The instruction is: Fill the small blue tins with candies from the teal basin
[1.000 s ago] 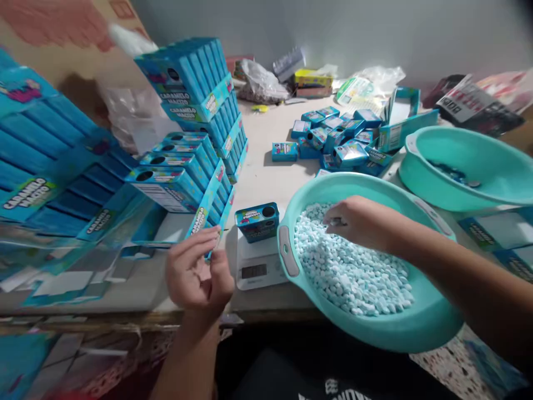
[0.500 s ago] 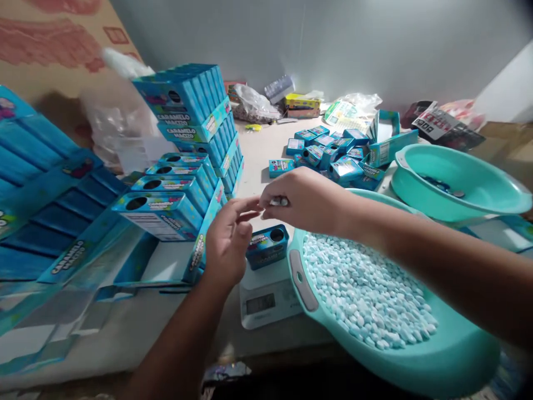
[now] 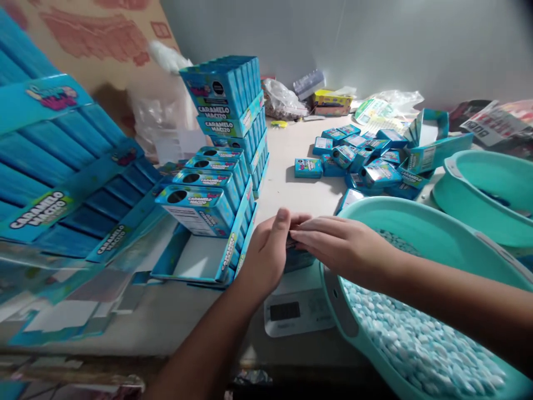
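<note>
A small blue candy box (image 3: 298,261) stands on a white kitchen scale (image 3: 277,331), its top mostly covered by my hands. My left hand (image 3: 268,244) is cupped at the box's left and back side, thumb raised and fingers stretched out. From the right, my right hand (image 3: 341,239) reaches over the box top, its fingers bent and pressed together, touching or almost touching the left fingertips. What lies under the right fingers is hidden. Close to the right is a turquoise tub (image 3: 375,208) holding many pale blue and white candies (image 3: 408,328).
Left of the scale, an open display tray (image 3: 166,269) holds several upright candy boxes (image 3: 195,208), with stacked full trays (image 3: 227,94) behind. Loose small boxes (image 3: 362,153) are piled beyond my hands. A second turquoise tub (image 3: 478,216) stands right. Larger filled displays (image 3: 62,150) crowd the left.
My right hand has come down from above onto the box top; candies seen in it before are now hidden. My left hand has moved in against the box. The view has turned left.
</note>
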{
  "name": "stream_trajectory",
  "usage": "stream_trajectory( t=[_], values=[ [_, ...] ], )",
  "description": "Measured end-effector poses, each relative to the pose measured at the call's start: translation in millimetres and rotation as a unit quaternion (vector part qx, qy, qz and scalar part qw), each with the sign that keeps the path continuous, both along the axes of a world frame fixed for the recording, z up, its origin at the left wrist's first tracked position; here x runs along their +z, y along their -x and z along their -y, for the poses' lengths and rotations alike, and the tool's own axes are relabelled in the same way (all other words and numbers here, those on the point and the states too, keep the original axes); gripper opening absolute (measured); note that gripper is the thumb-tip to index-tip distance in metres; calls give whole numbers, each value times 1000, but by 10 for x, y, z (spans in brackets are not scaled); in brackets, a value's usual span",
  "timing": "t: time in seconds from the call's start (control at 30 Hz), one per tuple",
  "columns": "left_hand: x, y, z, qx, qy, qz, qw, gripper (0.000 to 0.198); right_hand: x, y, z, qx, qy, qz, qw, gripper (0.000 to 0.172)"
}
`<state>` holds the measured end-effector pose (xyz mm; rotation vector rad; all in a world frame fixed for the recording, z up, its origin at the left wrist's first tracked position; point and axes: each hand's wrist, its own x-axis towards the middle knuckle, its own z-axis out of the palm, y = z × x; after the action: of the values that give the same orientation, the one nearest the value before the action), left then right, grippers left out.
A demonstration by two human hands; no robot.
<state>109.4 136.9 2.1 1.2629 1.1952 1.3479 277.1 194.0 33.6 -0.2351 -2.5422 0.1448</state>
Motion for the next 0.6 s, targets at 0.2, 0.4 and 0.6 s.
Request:
stream_trajectory(
  t=[0.2, 0.4, 0.6],
  values=[
    [-32, 10, -14, -5, 12, -20, 1000, 61, -61, -30, -13, -1, 17, -20, 1000, 23],
    [-48, -8, -26, -15, -31, -8, 999, 53, 22, -45, 34, -33, 63, 17, 997, 26],
    [-12, 5, -43, 12, 0, -37, 999, 41, 358, -243, 1, -147, 74, 111, 980, 25]
  ],
)
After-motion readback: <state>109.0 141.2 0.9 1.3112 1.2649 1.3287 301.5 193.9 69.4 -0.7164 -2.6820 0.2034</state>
